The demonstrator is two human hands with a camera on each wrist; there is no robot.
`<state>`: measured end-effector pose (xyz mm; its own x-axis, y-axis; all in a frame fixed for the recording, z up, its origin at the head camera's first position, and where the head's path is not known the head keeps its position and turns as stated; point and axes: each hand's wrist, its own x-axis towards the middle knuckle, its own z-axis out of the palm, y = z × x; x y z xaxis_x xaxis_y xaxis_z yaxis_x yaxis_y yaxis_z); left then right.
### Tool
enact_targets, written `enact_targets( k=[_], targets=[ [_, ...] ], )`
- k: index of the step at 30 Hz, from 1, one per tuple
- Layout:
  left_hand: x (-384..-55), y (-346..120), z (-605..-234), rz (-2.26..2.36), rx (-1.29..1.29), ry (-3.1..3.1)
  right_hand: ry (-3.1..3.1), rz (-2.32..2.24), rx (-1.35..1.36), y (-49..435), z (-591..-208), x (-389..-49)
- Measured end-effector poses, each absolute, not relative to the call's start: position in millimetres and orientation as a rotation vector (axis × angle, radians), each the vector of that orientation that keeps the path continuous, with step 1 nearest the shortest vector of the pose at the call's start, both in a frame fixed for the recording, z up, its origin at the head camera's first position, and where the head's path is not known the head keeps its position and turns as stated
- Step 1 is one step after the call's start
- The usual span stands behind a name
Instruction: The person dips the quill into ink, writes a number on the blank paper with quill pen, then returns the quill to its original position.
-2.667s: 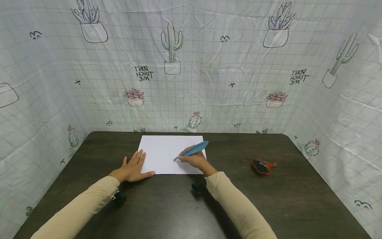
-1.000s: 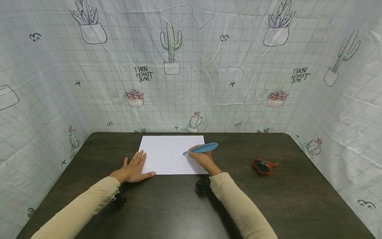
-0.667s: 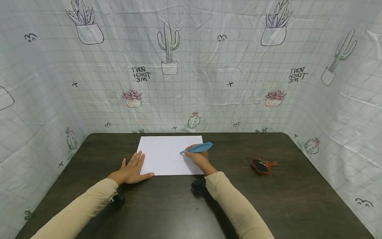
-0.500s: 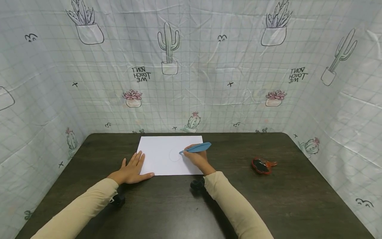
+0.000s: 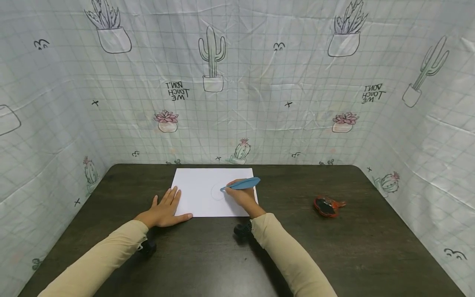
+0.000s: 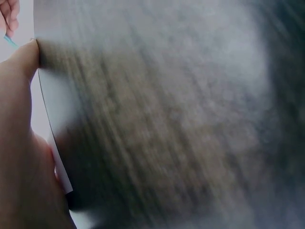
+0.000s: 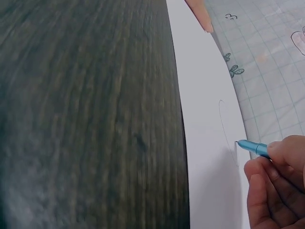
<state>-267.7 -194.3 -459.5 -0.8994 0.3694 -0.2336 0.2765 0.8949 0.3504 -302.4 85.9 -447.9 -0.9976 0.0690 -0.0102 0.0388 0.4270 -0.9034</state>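
A white sheet of paper (image 5: 196, 185) lies on the dark table, with a thin, round pencil-like outline (image 5: 212, 194) on it. My left hand (image 5: 163, 210) rests flat over the sheet's left edge, fingers spread and thumb along the front corner. Over the right half, my right hand (image 5: 243, 199) pinches a blue feather-shaped pen (image 5: 245, 183) near its tip. In the right wrist view the pen's slim light-blue barrel (image 7: 255, 147) points at the paper, its tip at or just above the surface beside the curved line (image 7: 222, 119). The left wrist view shows mostly blurred tabletop and the left thumb (image 6: 24, 62).
To the right on the table (image 5: 356, 247) lies a small orange-red and black object (image 5: 327, 206) of unclear kind. A white grid cloth (image 5: 256, 82) printed with cacti hangs behind and at both sides. Black devices (image 5: 243, 231) sit under the wrists.
The curved line has grown from a left arc into a rounder outline. My right hand moved right with the pen, then back slightly left. The left hand stayed in place.
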Motion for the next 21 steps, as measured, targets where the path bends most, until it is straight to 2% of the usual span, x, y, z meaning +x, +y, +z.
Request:
enact_targets(
  k=[21],
  targets=[
    [-270,-195,-462,0.415,0.488,2.782,-2.652,1.691,-0.087,71,-451,-301]
  ],
)
